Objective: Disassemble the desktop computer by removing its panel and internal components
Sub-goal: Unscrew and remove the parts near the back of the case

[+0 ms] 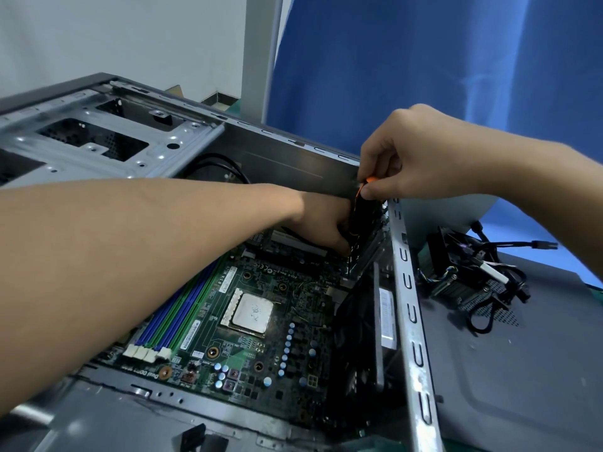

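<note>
The open desktop case (411, 288) lay flat, its motherboard (254, 353) exposed inside. At the motherboard's far edge, close against the case wall, the right hand (421, 154) gripped an upright screwdriver (360, 216). The left hand (323, 220) curled beside its shaft, grasp unclear. Right of the motherboard, beyond the wall, loose cables (483, 275) lay on a grey panel (522, 370).

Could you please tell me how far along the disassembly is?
Done: the panel is off, with a fan and cables on it; the CPU is bare. In hand: the right hand and left hand hold a screwdriver at a far corner of the case. Left: the motherboard is in it.
</note>
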